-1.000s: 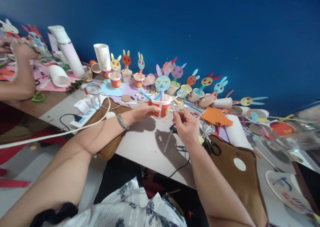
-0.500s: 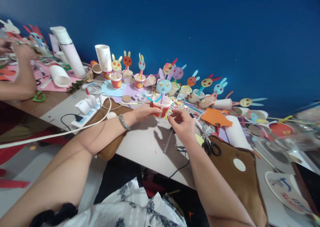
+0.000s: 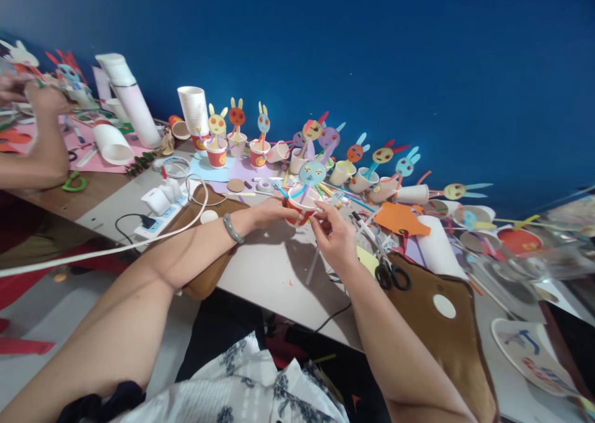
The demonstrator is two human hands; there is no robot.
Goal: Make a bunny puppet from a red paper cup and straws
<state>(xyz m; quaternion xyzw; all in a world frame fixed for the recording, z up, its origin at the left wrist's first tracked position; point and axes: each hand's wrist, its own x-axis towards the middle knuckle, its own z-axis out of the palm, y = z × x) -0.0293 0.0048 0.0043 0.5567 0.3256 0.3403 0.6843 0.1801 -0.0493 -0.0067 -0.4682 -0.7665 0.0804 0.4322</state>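
A red and white paper cup [image 3: 297, 214] is held over the table, a blue round paper face [image 3: 312, 173] with purple ears standing up out of it on a stem. My left hand [image 3: 272, 212] grips the cup's left side, with a bracelet on that wrist. At the cup's right side, the fingers of my right hand [image 3: 333, 232] are pinched together against the rim and wall. Blue strips stick out of the cup to the left. Behind it stands a row of cups with paper animal faces, one with a yellow face [image 3: 217, 124].
A power strip [image 3: 160, 218] with a white cable lies at left. Black-handled scissors [image 3: 393, 275] rest by a brown cloth bag [image 3: 439, 324] at right. White cup stack [image 3: 193, 110] and bottle [image 3: 134, 106] stand behind. Another person's hands [image 3: 41, 94] work at far left.
The cup has moved slightly right and down, and its face leans more to the right. My right hand's fingers have closed from an open curl onto the cup.
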